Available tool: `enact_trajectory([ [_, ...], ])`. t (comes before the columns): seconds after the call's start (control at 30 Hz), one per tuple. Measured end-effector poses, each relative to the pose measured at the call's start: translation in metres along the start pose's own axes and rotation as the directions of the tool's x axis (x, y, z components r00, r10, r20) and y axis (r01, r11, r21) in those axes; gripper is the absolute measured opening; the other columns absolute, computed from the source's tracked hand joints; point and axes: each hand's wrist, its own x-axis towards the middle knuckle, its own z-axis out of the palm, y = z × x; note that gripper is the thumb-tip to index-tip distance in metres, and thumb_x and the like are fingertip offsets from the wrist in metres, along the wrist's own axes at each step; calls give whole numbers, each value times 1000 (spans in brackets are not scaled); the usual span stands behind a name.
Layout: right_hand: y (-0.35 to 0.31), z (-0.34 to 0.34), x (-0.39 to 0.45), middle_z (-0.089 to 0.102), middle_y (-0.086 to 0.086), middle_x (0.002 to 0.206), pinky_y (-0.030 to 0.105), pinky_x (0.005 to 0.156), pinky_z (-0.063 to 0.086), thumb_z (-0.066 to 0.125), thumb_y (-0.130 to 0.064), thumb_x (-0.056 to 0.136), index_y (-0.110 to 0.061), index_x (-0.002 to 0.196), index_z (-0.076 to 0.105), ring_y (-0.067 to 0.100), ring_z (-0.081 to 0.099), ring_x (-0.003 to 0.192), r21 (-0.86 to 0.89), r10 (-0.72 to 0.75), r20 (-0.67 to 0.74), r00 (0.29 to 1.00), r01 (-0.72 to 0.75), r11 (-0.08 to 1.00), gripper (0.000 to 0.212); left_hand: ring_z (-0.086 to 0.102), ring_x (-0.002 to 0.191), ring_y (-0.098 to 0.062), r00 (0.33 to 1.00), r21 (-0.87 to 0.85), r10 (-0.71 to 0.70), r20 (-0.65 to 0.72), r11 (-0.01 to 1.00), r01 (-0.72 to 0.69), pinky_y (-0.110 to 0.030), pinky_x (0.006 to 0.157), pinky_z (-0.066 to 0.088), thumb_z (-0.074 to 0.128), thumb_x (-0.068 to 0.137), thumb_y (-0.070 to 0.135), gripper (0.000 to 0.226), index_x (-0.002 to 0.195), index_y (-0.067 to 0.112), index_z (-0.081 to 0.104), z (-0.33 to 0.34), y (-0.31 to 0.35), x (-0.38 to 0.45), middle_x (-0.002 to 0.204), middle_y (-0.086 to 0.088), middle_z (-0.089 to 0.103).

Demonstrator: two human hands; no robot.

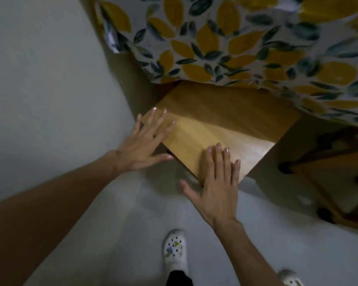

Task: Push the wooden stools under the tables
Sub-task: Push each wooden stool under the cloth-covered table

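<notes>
— Yellow-leafed cloth [246, 44] drapes the worktop; what sits near it?

— At right, a second wooden stool [337, 182] with dark leg ends. White clogs [175, 251] (dotted with charms) stand on the pale floor [132, 234]. No writing is readable.

— And the wooden stool [217, 124]?

— Honey-brown, smooth square seat, far edge tucked under the cloth. Left hand [144, 144] and right hand [214, 187] lie flat on it, fingers straight, grasping nothing.

A leaf-patterned tablecloth [246, 44] hangs above the pale grey floor [50, 79]. Two white clogs [175, 251] with coloured charms stand on the floor below.
</notes>
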Motion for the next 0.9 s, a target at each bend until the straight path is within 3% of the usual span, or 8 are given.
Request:
enact_trajectory([
  [0.1, -2, 13, 11, 7, 16, 161, 53, 119, 5, 37, -69, 87, -7, 153, 12, 32, 1, 149, -143, 32, 27, 999, -27, 989, 94, -33, 138, -32, 997, 102, 63, 43, 993, -67, -58, 113, -12, 29, 79, 80, 96, 145, 32, -21, 9, -16, 22, 154, -11, -29],
  [0.2, 2, 21, 12, 12, 17, 160, 54, 118, 12, 28, -62, 95, -6, 152, 15, 33, 5, 149, -236, 31, 23, 999, -25, 971, 81, -23, 141, -35, 998, 123, 70, 8, 990, -70, -61, 114, -4, 21, 75, 83, 97, 145, 32, -21, 18, -15, 32, 156, -13, -20],
  [0.33, 4, 27, 10, 13, 18, 160, 54, 118, 14, 21, -61, 97, -5, 152, 13, 33, 6, 149, -280, 15, 6, 1000, -12, 960, 79, -14, 144, -35, 995, 141, 60, -85, 989, -47, -61, 114, 0, 21, 73, 84, 98, 148, 30, -13, 25, -12, 29, 159, -14, -10],
  [0.57, 13, 27, 5, 12, 18, 160, 53, 118, 15, 23, -60, 97, -5, 152, 11, 33, 7, 149, -302, -58, 2, 998, 56, 952, 79, -17, 144, -33, 993, 79, 46, -110, 996, -38, -61, 114, -2, 24, 73, 82, 98, 149, 30, -8, 31, -7, 26, 159, -12, -11],
  [0.77, 50, 14, -15, 14, 19, 159, 54, 116, 22, 27, -61, 97, -4, 152, 17, 34, 12, 148, -346, -213, 58, 975, 219, 912, 79, -11, 145, -35, 985, 24, -77, -153, 996, 82, -61, 113, 0, 21, 73, 83, 97, 150, 29, -5, 47, 35, -4, 159, -12, -7],
  [0.9, 87, -2, -32, 17, 18, 159, 55, 115, 25, 33, -60, 95, -6, 151, 22, 33, 15, 147, -353, -358, 103, 928, 370, 859, 79, -3, 145, -38, 956, -32, -245, -159, 969, 243, -64, 112, 11, 15, 71, 85, 99, 151, 27, 2, 64, 88, -31, 159, -14, 0],
])
